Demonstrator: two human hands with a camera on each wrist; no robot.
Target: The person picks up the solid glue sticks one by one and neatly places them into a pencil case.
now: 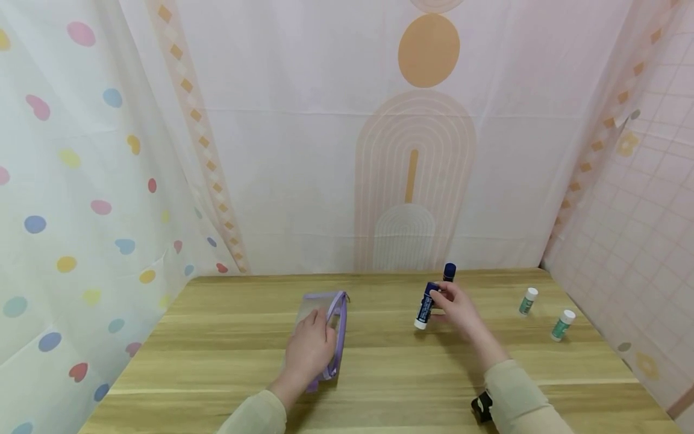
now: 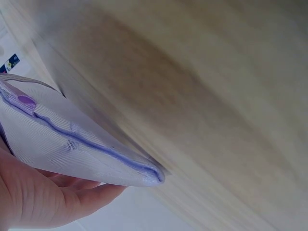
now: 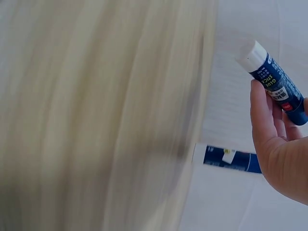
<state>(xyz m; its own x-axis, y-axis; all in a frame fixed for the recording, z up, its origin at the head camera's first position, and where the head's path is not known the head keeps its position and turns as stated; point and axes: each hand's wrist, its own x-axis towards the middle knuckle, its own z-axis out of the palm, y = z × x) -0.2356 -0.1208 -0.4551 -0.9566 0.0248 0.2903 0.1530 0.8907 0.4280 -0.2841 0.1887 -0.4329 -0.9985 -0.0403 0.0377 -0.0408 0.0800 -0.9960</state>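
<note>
At the left of the table in the head view is a mesh zip pouch [image 1: 340, 340] with purple trim, its zipped side facing right. My left hand [image 1: 310, 348] grips it from above; in the left wrist view the fingers [image 2: 91, 192] lie against the pale mesh. My right hand [image 1: 461, 310] pinches a navy glue stick [image 1: 425, 308] near its dark blue end, tilted, white end downward. The lettering on this glue stick [image 3: 274, 82] shows in the right wrist view. Just behind that hand a second navy glue stick [image 1: 449, 272] stands upright, partly hidden by the fingers.
Two green glue sticks with white caps, one farther back [image 1: 528, 301] and one nearer [image 1: 563, 325], stand at the right of the wooden table [image 1: 217, 337]. A patterned curtain [image 1: 293, 181] hangs behind the table. Beside the right sleeve is a small black object [image 1: 481, 408].
</note>
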